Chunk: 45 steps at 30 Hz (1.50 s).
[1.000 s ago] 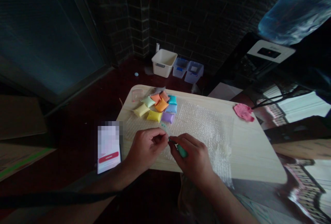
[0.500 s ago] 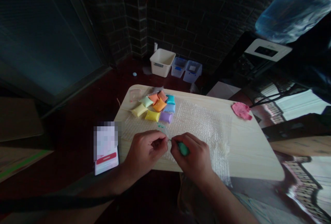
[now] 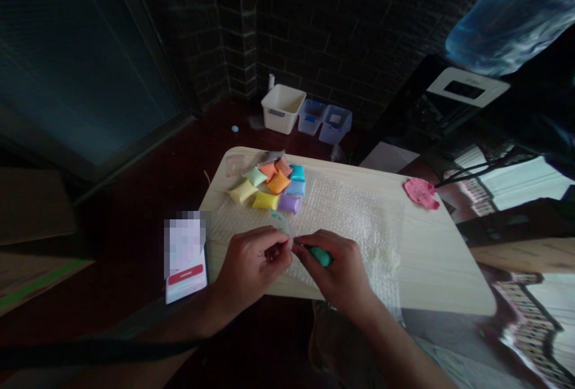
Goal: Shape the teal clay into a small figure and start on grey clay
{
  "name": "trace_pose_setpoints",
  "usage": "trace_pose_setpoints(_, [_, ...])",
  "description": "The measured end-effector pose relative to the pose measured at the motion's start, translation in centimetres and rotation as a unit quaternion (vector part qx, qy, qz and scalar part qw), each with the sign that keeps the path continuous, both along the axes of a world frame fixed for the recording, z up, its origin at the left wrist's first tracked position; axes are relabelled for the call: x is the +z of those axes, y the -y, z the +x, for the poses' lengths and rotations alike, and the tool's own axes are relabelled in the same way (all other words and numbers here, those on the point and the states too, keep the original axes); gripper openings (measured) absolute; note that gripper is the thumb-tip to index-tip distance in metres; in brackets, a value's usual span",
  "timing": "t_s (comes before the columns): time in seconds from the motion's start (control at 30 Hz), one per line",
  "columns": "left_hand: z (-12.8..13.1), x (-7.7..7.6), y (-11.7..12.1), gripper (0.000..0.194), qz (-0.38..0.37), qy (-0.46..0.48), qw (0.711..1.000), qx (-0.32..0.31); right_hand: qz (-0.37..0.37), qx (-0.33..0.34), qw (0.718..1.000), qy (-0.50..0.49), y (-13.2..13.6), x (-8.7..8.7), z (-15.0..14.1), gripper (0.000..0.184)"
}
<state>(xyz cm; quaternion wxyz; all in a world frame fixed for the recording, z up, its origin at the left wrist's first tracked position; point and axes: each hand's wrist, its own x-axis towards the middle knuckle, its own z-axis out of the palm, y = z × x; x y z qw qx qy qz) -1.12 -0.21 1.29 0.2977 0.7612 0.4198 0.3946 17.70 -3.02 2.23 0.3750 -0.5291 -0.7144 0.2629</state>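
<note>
My right hand [image 3: 341, 266] is closed around a lump of green modelling clay [image 3: 321, 256], part of which shows between thumb and fingers. My left hand [image 3: 258, 257] is closed in a pinch, its fingertips meeting those of the right; whatever they grip is too small to make out. Just beyond the left fingers is a piece of clear plastic film [image 3: 279, 219] with green smears; I cannot tell whether the left hand holds it. Past it lie several small pillow-shaped packs of coloured clay, among them a yellow pack [image 3: 265, 200] and a purple pack [image 3: 289, 203].
Bubble wrap [image 3: 350, 215] covers the middle of the pale wooden table [image 3: 444, 257]. A flattened pink piece [image 3: 421, 193] lies near the right end. A phone [image 3: 186, 287] stands left of the table. On the floor behind are a white bin [image 3: 279, 119] and two clear boxes [image 3: 335, 128].
The right fingers have shifted slightly left, closing the small gap to the left fingertips. More of the green-smeared film shows past the left hand.
</note>
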Motion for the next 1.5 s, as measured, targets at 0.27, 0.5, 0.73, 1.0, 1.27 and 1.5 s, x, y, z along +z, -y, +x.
trace_pose_setpoints(0.27, [0.0, 0.4, 0.4, 0.022, 0.033, 0.012, 0.999, -0.012, -0.041, -0.014, 0.998, -0.046, 0.2, 0.4, 0.3, 0.015])
trace_pose_setpoints(0.5, [0.1, 0.3, 0.4, 0.021, 0.035, 0.018, 0.999, -0.004, 0.016, -0.044, 0.999, -0.027, 0.6, 0.3, 0.4, 0.012])
trace_pose_setpoints(0.73, [0.0, 0.3, 0.3, 0.018, 0.021, 0.022, 0.999, 0.026, -0.012, -0.088, 0.994, -0.07, 0.7, 0.6, 0.4, 0.014])
trace_pose_setpoints(1.0, [0.0, 0.2, 0.3, 0.015, 0.034, 0.031, 0.998, 0.032, 0.104, 0.001, 0.994, -0.036, 0.8, 0.8, 0.0, 0.011])
trace_pose_setpoints(1.27, [0.2, 0.0, 0.3, 0.021, 0.083, -0.013, 0.996, 0.001, 0.133, 0.013, 0.989, 0.062, 0.8, -0.2, -0.1, 0.025])
trace_pose_setpoints(1.5, [0.2, -0.4, 0.4, 0.022, 0.109, -0.034, 0.993, -0.015, 0.082, 0.02, 0.995, 0.047, 0.7, -0.2, 0.1, 0.019])
